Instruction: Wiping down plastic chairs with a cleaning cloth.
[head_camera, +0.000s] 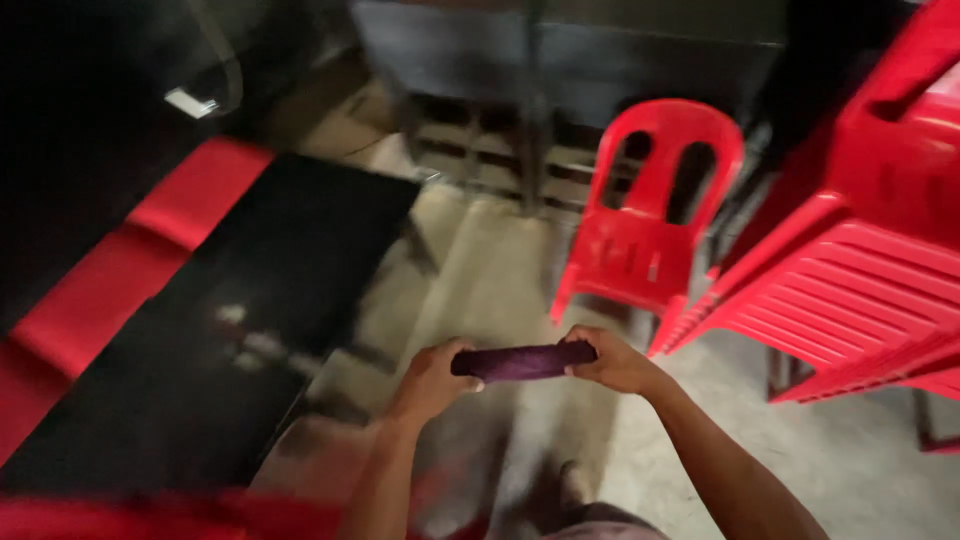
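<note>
Both hands grip one dark purple folded cloth (523, 361) held level above the concrete floor (480, 270): I see my left hand (433, 378) curled around its left end, my right hand (612, 362) pinching its right end, beside the black bench (250, 300) and near a red plastic chair (650, 220).

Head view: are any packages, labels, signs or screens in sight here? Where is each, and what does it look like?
None that can be made out. The left hand and right hand hold a dark purple oblong object by its ends; too blurred to tell its kind. Around them: a glossy black table and red plastic chairs.
</note>
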